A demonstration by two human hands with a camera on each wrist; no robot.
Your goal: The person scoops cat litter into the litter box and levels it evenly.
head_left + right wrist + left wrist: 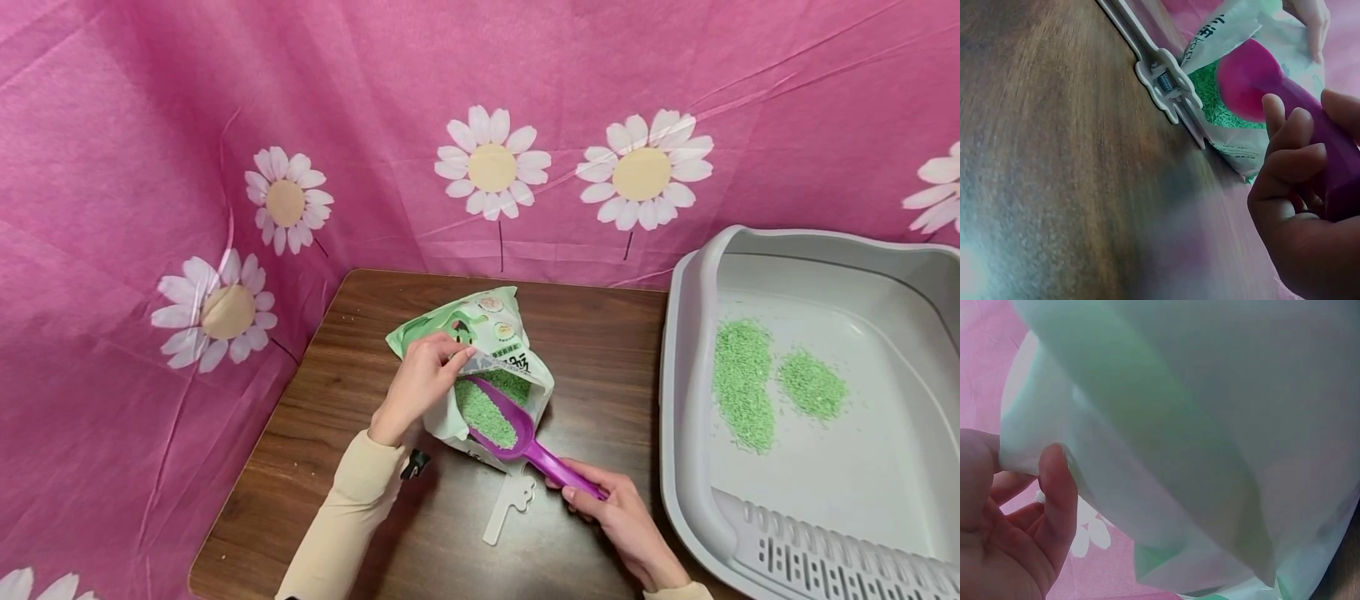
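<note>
My right hand point(618, 517) grips the handle of a purple scoop point(558, 473), whose bowl sits in the mouth of a white and green bag point(450, 312). Green pellets point(489, 418) fill the scoop, and more lie behind it inside the bag. My left hand point(420, 383) pinches the bag's top edge between thumb and fingers, holding the mouth apart. In the left wrist view the raised bag side point(1166, 425) fills most of the picture. From the right wrist, my fingers point(1297, 156) curl round the scoop handle, and the bowl's purple underside point(1244, 78) faces the camera.
A grey litter box point(832, 475) with two patches of green pellets point(742, 383) stands to the right. On the brown wooden table point(600, 350), a white bag clip point(501, 512) lies before the bag. Pink cloth point(390, 83) with daisies hangs behind.
</note>
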